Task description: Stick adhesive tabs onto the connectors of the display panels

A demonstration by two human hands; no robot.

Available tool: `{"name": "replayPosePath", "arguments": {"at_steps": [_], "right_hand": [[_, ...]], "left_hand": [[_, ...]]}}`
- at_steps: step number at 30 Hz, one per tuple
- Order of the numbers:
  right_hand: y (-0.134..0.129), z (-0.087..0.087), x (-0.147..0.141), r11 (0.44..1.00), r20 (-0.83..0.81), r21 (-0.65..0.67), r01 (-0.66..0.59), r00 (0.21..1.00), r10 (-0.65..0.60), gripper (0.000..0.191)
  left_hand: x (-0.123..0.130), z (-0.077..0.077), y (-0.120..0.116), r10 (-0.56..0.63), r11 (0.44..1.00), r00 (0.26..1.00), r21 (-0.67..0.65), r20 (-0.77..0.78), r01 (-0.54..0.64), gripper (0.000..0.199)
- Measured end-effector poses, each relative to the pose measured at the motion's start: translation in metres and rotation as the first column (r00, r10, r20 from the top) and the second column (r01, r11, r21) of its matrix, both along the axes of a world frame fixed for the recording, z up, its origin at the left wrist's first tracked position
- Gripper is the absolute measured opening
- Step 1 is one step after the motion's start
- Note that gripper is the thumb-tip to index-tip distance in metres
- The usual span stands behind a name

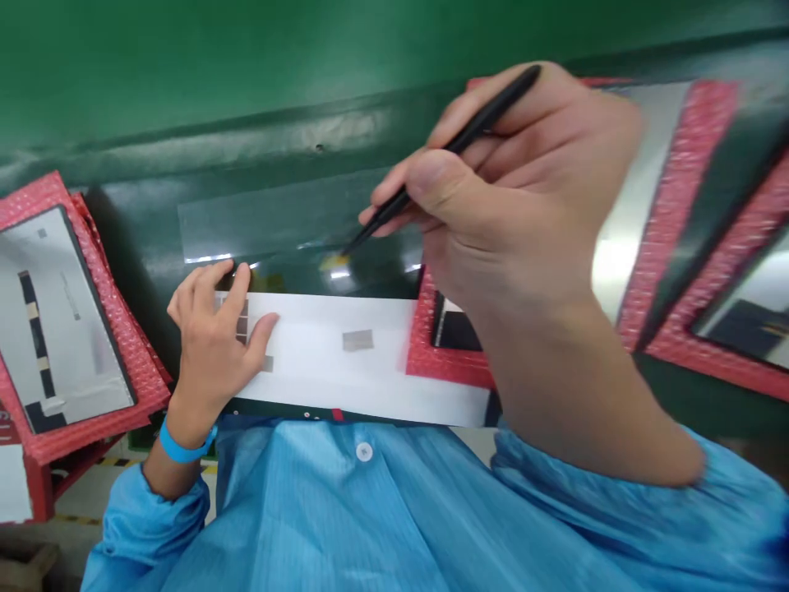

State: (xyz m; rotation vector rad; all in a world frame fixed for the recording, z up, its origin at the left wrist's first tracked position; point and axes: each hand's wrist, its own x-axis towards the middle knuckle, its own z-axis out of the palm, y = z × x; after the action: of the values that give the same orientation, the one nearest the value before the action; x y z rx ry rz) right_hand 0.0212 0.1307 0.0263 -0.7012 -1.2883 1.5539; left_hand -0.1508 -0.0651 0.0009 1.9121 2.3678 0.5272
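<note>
My right hand (pixel 511 181) is raised over the bench, fingers closed around slim black tweezers (pixel 486 117) that point down and left. At their tip is a small yellow piece (pixel 334 262); I cannot tell whether it is pinched or lies just below. My left hand (pixel 213 333) rests with fingers apart on the left end of a long white sheet (pixel 308 370). Beside its fingers are several dark squares (pixel 242 329) on the sheet. A grey rectangle (pixel 358 340) sits near the sheet's middle. Behind it lies a clear plastic strip (pixel 277 218).
Display panels on red bubble wrap (pixel 117 308) are stacked at the left. More panels lie on red bubble wrap (pixel 671 205) at the right, partly behind my right arm. Green matting (pixel 246 66) covers the bench. A red frame (pixel 46 493) stands at lower left.
</note>
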Motion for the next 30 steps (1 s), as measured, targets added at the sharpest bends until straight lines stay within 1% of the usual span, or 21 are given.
{"name": "replayPosePath", "arguments": {"at_steps": [2,4,5,7,9,10,11,13,14,16,18,21,26,30], "right_hand": [[0.001,0.008,0.034,0.995,0.065,0.011,0.095,0.993,-0.095,0.041],[0.000,0.008,0.071,0.980,0.128,0.002,0.201,0.972,-0.199,0.044],[-0.002,0.006,0.088,0.969,0.157,-0.009,0.247,0.957,-0.242,0.045],[-0.007,-0.001,0.116,0.948,0.212,-0.033,0.317,0.929,-0.303,0.045],[-0.013,-0.009,0.135,0.929,0.249,-0.048,0.366,0.905,-0.344,0.045],[-0.016,-0.013,0.141,0.921,0.264,-0.056,0.385,0.895,-0.358,0.045],[-0.018,-0.015,0.145,0.914,0.279,-0.068,0.400,0.887,-0.368,0.045],[-0.020,-0.019,0.147,0.903,0.302,-0.093,0.420,0.876,-0.376,0.046],[-0.020,-0.019,0.147,0.901,0.309,-0.100,0.423,0.874,-0.376,0.046],[-0.019,-0.019,0.145,0.902,0.311,-0.100,0.421,0.874,-0.374,0.048],[-0.017,-0.018,0.144,0.912,0.319,-0.086,0.401,0.879,-0.356,0.047],[-0.013,-0.017,0.144,0.928,0.372,-0.057,0.368,0.871,-0.323,0.043],[-0.011,-0.019,0.146,0.913,0.431,-0.057,0.404,0.835,-0.343,0.026],[-0.012,-0.018,0.144,0.907,0.448,-0.021,0.421,0.815,-0.368,0.023]], "left_hand": [[0.000,0.007,0.002,-0.004,1.000,1.000,-0.012,-0.025,0.003,0.055],[0.007,0.016,0.006,0.015,1.000,0.998,0.003,-0.068,-0.015,0.051],[0.015,0.021,0.009,0.019,1.000,0.996,0.025,-0.085,-0.017,0.048],[0.041,0.030,0.016,-0.026,0.994,0.997,0.102,-0.070,0.033,0.040],[0.075,0.034,0.026,-0.139,0.974,0.990,0.183,0.011,0.134,0.033],[0.094,0.033,0.032,-0.197,0.960,0.979,0.215,0.059,0.181,0.030],[0.111,0.030,0.038,-0.246,0.946,0.964,0.238,0.099,0.217,0.027],[0.140,0.020,0.050,-0.305,0.931,0.942,0.254,0.143,0.263,0.024],[0.151,0.014,0.055,-0.320,0.927,0.936,0.254,0.148,0.277,0.023],[0.163,0.003,0.062,-0.327,0.927,0.935,0.238,0.136,0.290,0.024],[0.167,-0.004,0.065,-0.319,0.932,0.941,0.218,0.115,0.290,0.024],[0.166,-0.006,0.066,-0.316,0.933,0.945,0.209,0.087,0.293,0.024],[0.166,-0.006,0.066,-0.313,0.933,0.947,0.208,0.075,0.292,0.023],[0.168,-0.008,0.067,-0.309,0.933,0.948,0.217,0.074,0.288,0.023]]}}
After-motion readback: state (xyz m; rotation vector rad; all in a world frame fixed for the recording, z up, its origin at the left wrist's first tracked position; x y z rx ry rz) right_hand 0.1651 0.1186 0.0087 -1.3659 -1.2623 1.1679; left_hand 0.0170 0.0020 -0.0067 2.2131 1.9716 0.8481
